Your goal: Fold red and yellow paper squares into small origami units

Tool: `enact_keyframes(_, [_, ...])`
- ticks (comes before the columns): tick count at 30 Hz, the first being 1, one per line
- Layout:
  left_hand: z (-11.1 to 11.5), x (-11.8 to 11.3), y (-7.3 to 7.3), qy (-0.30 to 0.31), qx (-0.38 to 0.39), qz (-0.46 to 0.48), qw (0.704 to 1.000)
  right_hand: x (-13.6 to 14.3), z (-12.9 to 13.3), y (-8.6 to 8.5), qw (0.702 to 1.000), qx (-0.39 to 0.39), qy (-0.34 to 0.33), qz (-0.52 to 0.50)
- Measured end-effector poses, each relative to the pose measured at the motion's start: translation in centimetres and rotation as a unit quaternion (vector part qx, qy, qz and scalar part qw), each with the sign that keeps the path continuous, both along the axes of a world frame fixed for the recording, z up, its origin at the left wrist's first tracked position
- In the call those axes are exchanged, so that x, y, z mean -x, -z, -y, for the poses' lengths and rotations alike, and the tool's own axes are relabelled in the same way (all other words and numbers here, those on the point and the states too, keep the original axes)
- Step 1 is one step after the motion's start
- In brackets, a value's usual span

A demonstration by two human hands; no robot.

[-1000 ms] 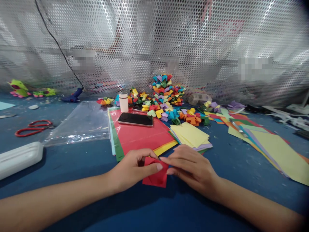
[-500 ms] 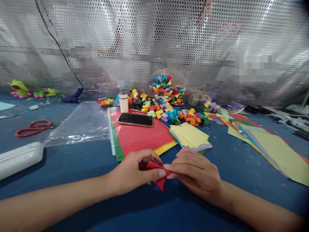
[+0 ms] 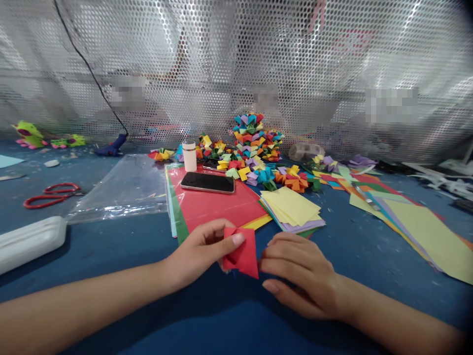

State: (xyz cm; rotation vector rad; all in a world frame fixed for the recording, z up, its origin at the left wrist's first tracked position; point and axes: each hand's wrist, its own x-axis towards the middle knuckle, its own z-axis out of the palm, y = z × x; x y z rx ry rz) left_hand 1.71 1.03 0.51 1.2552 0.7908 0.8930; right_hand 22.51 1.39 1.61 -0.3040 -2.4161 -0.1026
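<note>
My left hand (image 3: 207,249) pinches a small folded red paper (image 3: 246,251) between thumb and fingers, above the blue table. The red paper looks roughly square, with a pointed lower right corner. Just right of it is my right hand (image 3: 305,276), its thumb and fingers apart and nothing between them; its fingertips are close to the paper's right edge. Behind the hands lie a red sheet (image 3: 218,209) on other coloured sheets and a stack of small yellow squares (image 3: 290,204).
A black phone (image 3: 207,182) and a white bottle (image 3: 189,157) stand near colourful folded paper pieces (image 3: 249,138). Red scissors (image 3: 50,197), a white case (image 3: 33,241) and a clear plastic bag (image 3: 123,192) are left. Paper strips (image 3: 421,229) lie right.
My right hand has let go of the red paper and opened slightly to the right. The paper in my left hand has turned, now showing a flat, square face.
</note>
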Motion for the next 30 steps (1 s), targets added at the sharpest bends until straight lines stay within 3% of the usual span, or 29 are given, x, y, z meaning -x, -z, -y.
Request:
enact_keyframes(3, [0.04,-0.02,-0.04,0.005,-0.009,-0.022,1.0,-0.07,0.17,-0.05,0.999,-0.002,-0.017,0.028])
enact_keyframes(8, [0.05,-0.03,0.39,0.036,-0.007,-0.008,0.999,-0.34,-0.02,0.18,0.993,0.019,0.094,-0.07])
enact_keyframes(10, [0.18,0.03,0.55,0.057,0.0,-0.011,0.998,-0.42,-0.23,0.29,0.991,0.044,0.114,-0.06])
enact_keyframes(16, [0.63,0.35,0.56,0.073,-0.057,-0.114,0.989,-0.39,-0.47,0.44,1.0,-0.005,0.0,0.014])
enact_keyframes(30, [0.68,0.35,0.47,0.078,-0.093,-0.16,0.98,-0.36,0.13,0.21,1.0,-0.018,0.0,-0.02])
